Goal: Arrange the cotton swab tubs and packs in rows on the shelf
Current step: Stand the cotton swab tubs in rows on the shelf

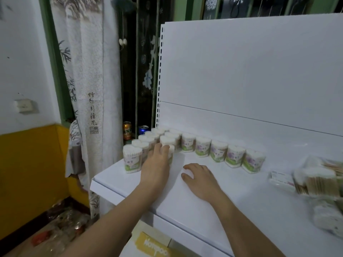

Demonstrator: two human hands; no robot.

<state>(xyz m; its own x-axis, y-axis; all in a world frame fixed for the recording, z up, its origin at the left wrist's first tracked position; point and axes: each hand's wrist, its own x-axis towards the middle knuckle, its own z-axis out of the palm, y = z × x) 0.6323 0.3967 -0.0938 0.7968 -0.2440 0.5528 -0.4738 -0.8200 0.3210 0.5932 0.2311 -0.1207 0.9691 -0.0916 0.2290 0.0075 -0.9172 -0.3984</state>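
Note:
Several clear cotton swab tubs with green and purple labels stand on the white shelf. One row runs along the back panel; two shorter rows run front to back at the left end. My left hand grips the front tub of the second short row, fingers curled over its top. My right hand rests on the bare shelf in the middle, fingers loosely bent, holding nothing. Loose packs of wooden-stick swabs lie in a heap at the right.
A flat white pack lies just left of the heap. The shelf's white back panel rises behind the tubs. Two drink cans stand beyond the left end. A curtain hangs left; clutter lies on the floor.

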